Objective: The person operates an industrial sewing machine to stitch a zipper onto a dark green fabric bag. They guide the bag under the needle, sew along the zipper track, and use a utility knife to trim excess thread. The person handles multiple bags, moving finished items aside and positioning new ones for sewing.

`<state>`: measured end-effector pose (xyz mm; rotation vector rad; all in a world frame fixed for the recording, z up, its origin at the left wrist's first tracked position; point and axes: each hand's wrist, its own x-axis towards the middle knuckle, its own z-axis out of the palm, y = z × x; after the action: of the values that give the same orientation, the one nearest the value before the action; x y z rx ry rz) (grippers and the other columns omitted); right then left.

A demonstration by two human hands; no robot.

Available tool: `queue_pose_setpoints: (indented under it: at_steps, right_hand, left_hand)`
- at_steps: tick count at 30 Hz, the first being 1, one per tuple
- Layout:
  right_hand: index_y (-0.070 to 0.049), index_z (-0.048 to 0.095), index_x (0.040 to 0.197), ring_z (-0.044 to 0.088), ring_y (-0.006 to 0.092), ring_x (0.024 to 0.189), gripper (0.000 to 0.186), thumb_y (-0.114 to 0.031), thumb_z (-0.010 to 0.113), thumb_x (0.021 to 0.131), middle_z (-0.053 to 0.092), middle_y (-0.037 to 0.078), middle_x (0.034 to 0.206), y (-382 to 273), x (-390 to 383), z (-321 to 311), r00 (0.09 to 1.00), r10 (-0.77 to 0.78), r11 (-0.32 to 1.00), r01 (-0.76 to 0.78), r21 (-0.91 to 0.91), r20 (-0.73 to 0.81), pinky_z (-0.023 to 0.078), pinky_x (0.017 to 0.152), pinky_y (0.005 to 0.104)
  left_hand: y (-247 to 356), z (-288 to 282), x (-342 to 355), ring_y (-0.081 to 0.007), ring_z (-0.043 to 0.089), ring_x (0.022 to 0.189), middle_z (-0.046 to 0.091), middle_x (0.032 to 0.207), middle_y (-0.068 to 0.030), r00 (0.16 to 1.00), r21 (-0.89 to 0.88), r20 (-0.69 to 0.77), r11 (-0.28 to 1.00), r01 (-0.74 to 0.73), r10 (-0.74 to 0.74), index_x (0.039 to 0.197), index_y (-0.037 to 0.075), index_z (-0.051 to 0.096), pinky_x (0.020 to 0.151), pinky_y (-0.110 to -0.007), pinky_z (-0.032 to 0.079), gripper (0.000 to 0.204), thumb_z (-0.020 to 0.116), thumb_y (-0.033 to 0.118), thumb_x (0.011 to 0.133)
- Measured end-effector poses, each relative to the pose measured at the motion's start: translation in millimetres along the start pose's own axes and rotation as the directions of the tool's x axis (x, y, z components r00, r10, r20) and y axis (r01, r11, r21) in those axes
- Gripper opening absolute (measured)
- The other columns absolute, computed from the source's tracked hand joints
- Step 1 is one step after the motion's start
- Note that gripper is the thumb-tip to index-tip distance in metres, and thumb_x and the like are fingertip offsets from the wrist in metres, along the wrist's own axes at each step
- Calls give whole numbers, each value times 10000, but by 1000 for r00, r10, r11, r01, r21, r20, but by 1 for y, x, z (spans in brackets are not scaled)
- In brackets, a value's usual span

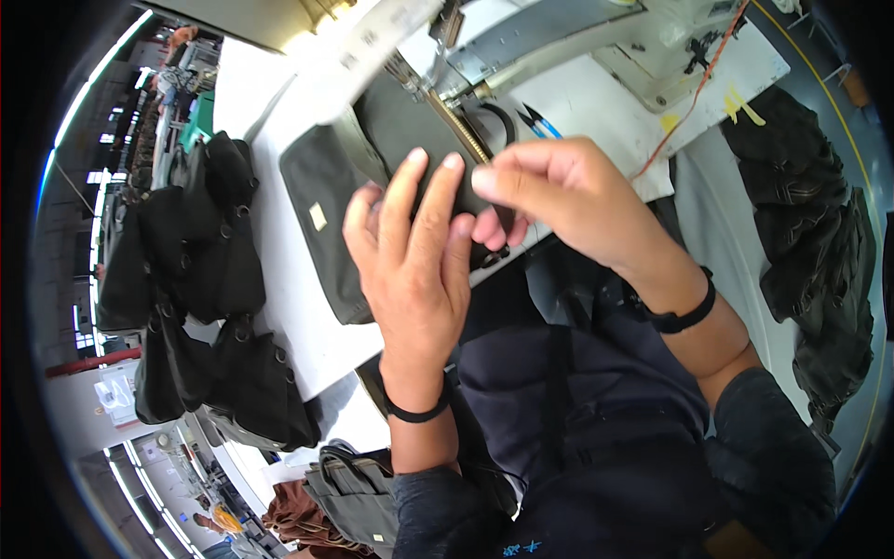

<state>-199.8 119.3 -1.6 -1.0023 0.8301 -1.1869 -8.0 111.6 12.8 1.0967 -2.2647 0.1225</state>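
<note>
A dark grey-green fabric bag piece (pixel 321 182) with a small pale label lies on the white table, under the head of a sewing machine (pixel 540 42). A zip (pixel 458 126) with brass-coloured teeth runs along it from the needle area toward me. My left hand (pixel 410 265) rests on the fabric with its fingers spread, pressing beside the zip. At the near end of the zip, my right hand (pixel 577 196) is closed, thumb and fingers pinching the dark zip tape. The fingers partly hide that end.
Slim blue-and-black tools (pixel 540 121) lie beside a curved black strip (pixel 503 121) right of the zip. An orange cord (pixel 703 84) crosses the machine's right side. Dark bags (pixel 200 247) hang over the left side; dark fabric pieces (pixel 801 224) are heaped at right. A grey handbag (pixel 349 494) stands below.
</note>
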Motion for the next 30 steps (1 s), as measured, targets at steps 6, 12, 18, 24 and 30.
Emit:
queue_pose_setpoints:
  at_steps: [6,12,18,24,30]
  right_hand:
    - [-13,704,853,521,34,685,273,-209,668,1040,627,-17,724,7,-6,12,983,-130,971,100,-217,-130,408,615,231]
    - [16,727,978,545,36,677,232,-184,645,1064,623,-13,732,30,-7,20,974,-138,967,172,190,-179,435,620,216]
    - [18,726,965,554,44,660,229,-174,647,1062,628,-5,720,32,-5,20,975,-151,958,184,221,-160,435,600,216]
    - [15,722,948,544,35,639,225,-166,649,1060,627,-3,704,33,-2,22,968,-177,961,209,179,-179,419,574,206]
    - [11,718,933,544,36,646,235,-173,647,1060,627,0,711,31,-1,20,971,-160,969,189,159,-177,423,582,215]
  left_hand:
    - [-1,-5,-1,-411,503,1251,603,1455,-95,1000,8,24,1000,6,-7,1372,177,703,1066,-483,454,465,745,103,915]
    - [4,-9,1,-415,478,1289,594,1473,-108,997,-85,69,995,45,-39,1374,155,696,1113,-491,410,455,744,137,922]
    - [5,-11,3,-350,522,1319,624,1446,-143,996,-82,82,995,49,-42,1355,84,694,1186,-500,318,406,682,91,948]
    - [3,-6,6,-329,544,1302,636,1430,-146,996,-99,78,994,55,-47,1349,77,696,1182,-497,318,404,680,84,945]
    - [-1,-5,6,-412,477,1291,594,1477,-95,995,-66,86,996,63,-58,1385,180,699,1110,-486,418,448,727,142,940]
